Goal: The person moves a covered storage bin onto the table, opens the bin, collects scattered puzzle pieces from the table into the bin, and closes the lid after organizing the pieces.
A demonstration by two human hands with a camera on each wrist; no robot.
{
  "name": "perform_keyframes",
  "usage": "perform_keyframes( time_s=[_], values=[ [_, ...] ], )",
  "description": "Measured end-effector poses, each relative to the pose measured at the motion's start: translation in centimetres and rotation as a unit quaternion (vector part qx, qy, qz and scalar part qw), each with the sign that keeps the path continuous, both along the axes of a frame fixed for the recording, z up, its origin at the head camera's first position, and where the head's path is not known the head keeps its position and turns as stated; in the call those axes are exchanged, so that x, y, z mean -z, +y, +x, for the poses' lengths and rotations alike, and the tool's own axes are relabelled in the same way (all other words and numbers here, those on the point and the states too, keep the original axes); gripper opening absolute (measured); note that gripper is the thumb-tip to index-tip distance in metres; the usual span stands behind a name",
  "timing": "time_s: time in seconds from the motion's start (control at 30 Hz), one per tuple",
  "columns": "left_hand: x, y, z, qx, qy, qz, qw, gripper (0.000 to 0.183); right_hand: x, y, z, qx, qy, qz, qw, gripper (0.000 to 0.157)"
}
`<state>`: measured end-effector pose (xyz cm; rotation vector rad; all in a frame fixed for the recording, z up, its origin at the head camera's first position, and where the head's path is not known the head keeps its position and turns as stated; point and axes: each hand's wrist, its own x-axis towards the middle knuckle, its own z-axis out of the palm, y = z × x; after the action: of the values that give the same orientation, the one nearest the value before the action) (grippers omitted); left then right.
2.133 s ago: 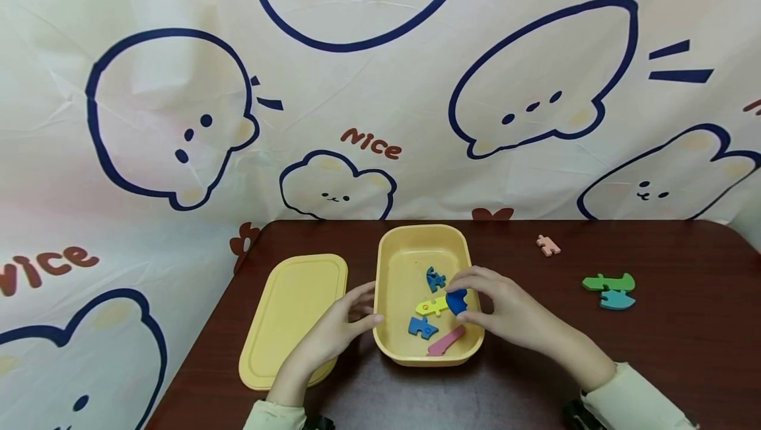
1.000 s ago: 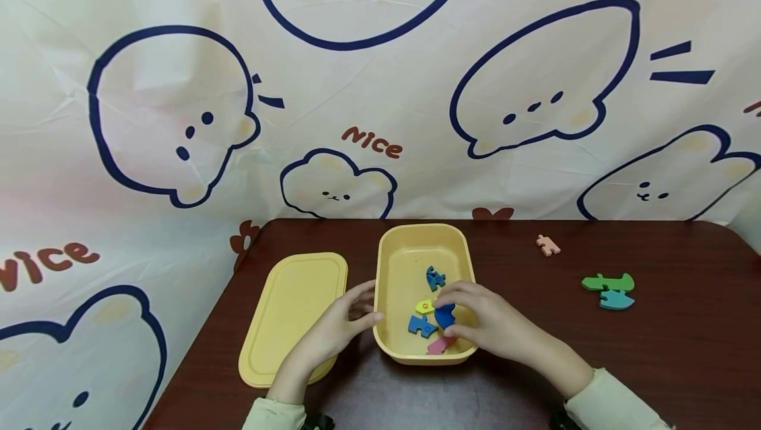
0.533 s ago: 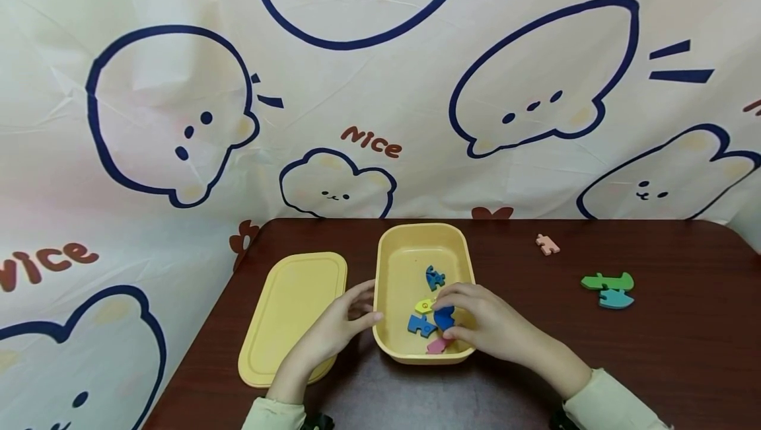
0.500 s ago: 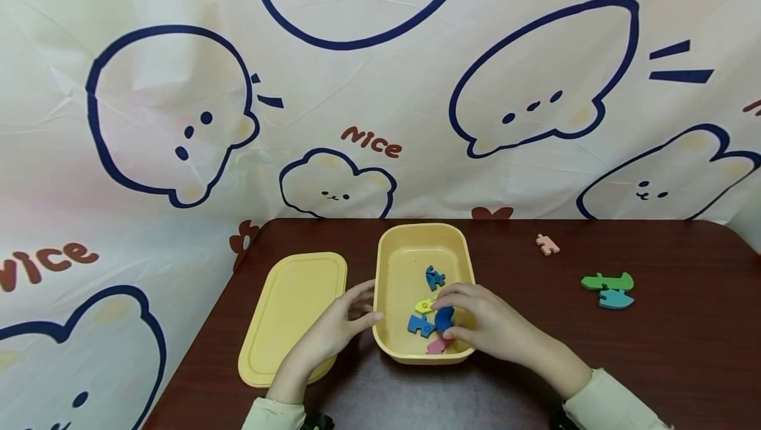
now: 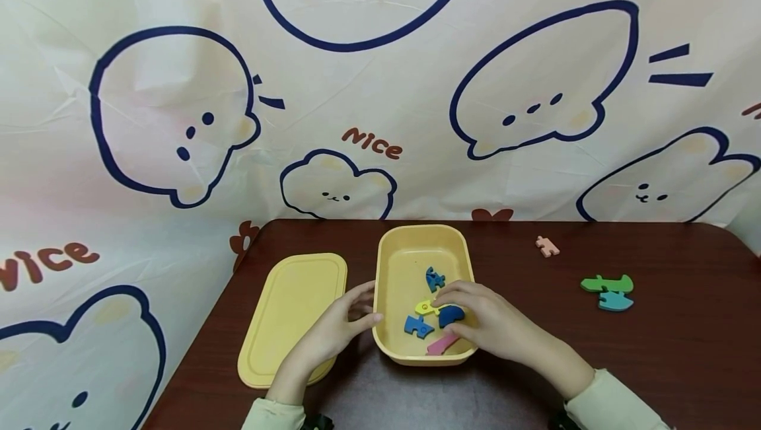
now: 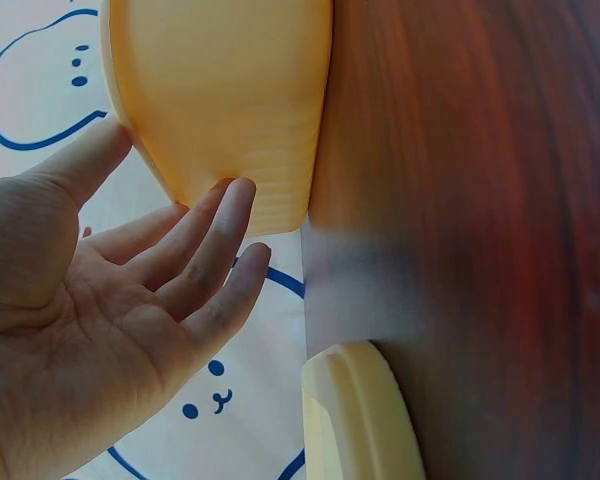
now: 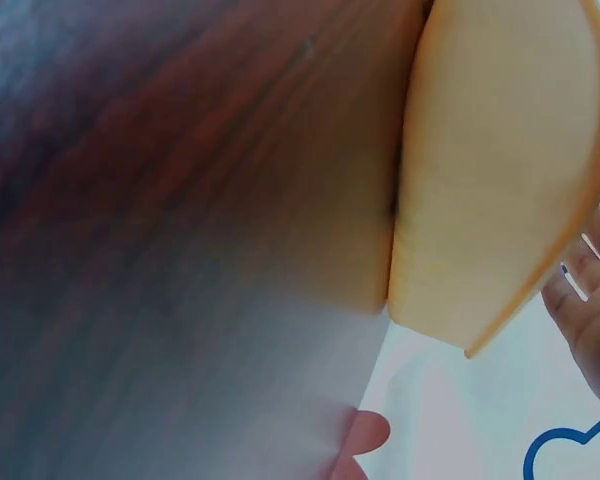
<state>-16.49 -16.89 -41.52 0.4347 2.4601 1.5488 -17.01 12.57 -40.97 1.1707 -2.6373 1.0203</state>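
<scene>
Dark-blue piece (image 5: 450, 315): small, thick, smooth, rounded along upper edge.

Box (image 6: 230, 90): yellow plastic by look, smooth, satin on the outer wall. Lid (image 5: 297, 304): same plastic look, flatter, nearly matt. Dark blue piece (image 5: 450, 316), pink piece (image 5: 441, 345), green piece (image 5: 607, 283): matt, opaque; material unclear from where I stand. Desk (image 5: 523, 384): wood-grain top, polished, greyish sheen at near side. Backdrop (image 5: 416, 106): printed sheet, creased, faint shine. Sleeve (image 5: 615, 403): soft matt cloth.
</scene>
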Motion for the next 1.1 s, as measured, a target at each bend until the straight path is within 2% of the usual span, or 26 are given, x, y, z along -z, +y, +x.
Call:
perform_keyframes(
  time_s=[0.33,1.1],
  values=[
    [-0.1,0.0,0.0,0.0,-0.002,0.0,1.0,0.057,-0.9,1.0,0.1,0.031,-0.038,-0.007,0.999,0.035],
    [0.0,0.0,0.0,0.001,0.002,-0.003,1.0,0.057,-1.1,4.3,-0.2,0.081,0.018,-0.029,0.996,0.041]
  ],
)
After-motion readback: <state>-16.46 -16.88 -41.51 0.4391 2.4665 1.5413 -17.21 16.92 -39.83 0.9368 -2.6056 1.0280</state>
